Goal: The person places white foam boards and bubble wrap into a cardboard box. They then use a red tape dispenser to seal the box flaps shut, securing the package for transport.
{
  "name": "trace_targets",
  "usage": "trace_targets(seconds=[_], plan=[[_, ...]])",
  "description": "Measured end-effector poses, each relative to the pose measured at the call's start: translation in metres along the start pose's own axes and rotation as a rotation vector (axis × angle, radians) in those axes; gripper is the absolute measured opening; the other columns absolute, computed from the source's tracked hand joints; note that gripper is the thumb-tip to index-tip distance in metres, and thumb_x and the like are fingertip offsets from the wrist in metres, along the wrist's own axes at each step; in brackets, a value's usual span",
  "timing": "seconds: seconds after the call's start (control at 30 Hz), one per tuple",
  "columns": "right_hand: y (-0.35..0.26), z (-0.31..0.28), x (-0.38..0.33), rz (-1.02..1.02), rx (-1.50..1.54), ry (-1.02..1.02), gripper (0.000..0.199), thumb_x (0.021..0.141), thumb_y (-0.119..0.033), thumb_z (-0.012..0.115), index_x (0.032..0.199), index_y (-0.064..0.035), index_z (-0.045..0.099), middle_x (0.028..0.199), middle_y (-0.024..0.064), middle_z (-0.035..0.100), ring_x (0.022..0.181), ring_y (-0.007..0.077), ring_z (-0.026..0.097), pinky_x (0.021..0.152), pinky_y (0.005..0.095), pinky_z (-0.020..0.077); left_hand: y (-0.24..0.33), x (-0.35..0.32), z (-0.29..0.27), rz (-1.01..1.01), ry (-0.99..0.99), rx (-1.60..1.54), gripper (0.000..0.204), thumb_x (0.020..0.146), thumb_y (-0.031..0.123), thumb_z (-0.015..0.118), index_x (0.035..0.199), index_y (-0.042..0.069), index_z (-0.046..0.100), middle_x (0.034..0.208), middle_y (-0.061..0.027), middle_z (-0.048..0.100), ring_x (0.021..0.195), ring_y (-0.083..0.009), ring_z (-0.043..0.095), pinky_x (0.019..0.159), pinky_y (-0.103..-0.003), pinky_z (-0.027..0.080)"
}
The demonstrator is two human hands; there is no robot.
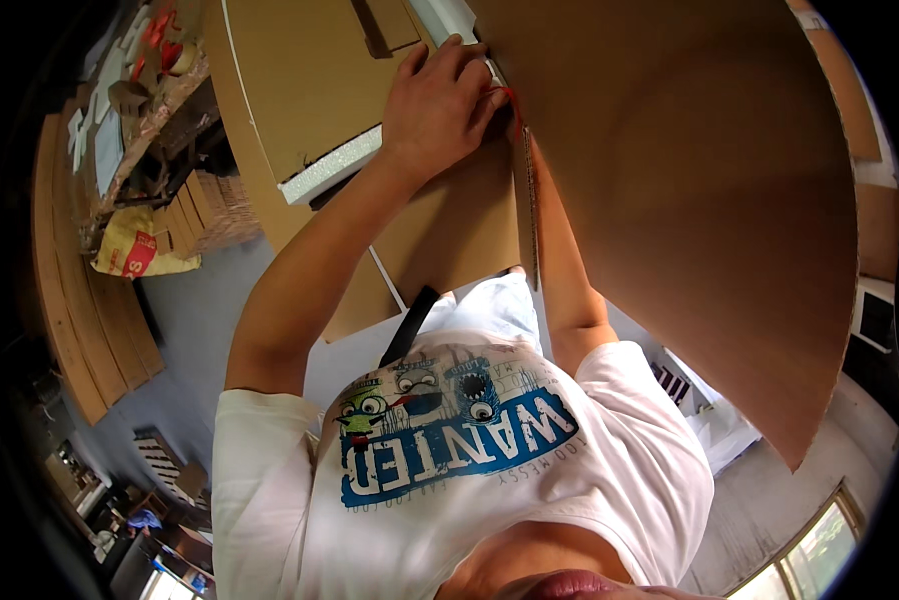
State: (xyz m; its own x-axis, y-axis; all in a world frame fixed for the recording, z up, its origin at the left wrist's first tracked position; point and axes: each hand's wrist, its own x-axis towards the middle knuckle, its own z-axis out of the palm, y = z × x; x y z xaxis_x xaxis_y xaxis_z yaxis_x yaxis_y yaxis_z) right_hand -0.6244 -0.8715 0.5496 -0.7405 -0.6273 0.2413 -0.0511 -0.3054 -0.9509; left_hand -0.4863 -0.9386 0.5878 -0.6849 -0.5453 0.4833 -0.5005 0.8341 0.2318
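My left hand (pixel 439 108) reaches over an open cardboard box (pixel 319 85), back of the hand up. Its fingers are bent and close together at the box's inner edge, by a white strip (pixel 449 18); whatever they grip is hidden. My right forearm (pixel 559 240) goes up behind a large raised cardboard flap (pixel 679 180). The flap and my left hand hide most of the right hand, so its fingers cannot be made out. A thin red band (pixel 512 105) shows beside the left hand. White foam (pixel 334 172) edges the near side of the brown panel.
To the left, a cluttered workbench (pixel 159 110) stands above stacked cardboard pieces (pixel 204 210) and a yellow bag (pixel 144 245). Long brown boards (pixel 74 270) lie farther left. A white container (pixel 714 425) sits under the flap's lower edge at right.
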Motion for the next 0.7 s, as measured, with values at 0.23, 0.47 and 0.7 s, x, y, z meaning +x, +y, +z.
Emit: trace_targets(seconds=[0.23,0.47,0.7], plan=[[0.044,0.024,-0.033,-0.047,0.129,0.186,0.025,0.101,-0.017,0.047,0.112,0.0017,0.058,0.114,0.0037,0.056,0.102,0.0114,0.051,0.084,0.0274,0.0445,-0.006,0.009,0.003,-0.044,0.080,-0.221,0.016,0.095,0.020,0.057,0.090,0.005,0.063,0.118,-0.0075,0.064,0.111,-0.0284,0.058,0.100,-0.046,0.039],[0.031,0.064,-0.058,0.023,0.329,0.462,0.021,0.095,-0.008,0.048,0.107,0.0050,0.059,0.105,0.0098,0.060,0.099,0.0199,0.054,0.090,0.0328,0.0429,-0.013,0.021,-0.012,-0.351,-0.101,-0.952,0.020,0.099,0.015,0.054,0.103,0.001,0.067,0.111,0.0031,0.063,0.085,-0.0045,0.050,0.075,-0.022,0.041],[-0.001,0.079,-0.061,-0.442,-0.244,0.506,0.039,0.085,-0.017,0.057,0.118,0.0037,0.056,0.112,0.0192,0.055,0.104,0.0336,0.049,0.096,0.0417,0.0356,0.004,0.024,-0.018,-0.369,-0.072,-0.812,0.015,0.088,0.015,0.064,0.099,0.010,0.073,0.136,-0.0140,0.051,0.116,-0.0261,0.054,0.094,-0.038,0.042]])
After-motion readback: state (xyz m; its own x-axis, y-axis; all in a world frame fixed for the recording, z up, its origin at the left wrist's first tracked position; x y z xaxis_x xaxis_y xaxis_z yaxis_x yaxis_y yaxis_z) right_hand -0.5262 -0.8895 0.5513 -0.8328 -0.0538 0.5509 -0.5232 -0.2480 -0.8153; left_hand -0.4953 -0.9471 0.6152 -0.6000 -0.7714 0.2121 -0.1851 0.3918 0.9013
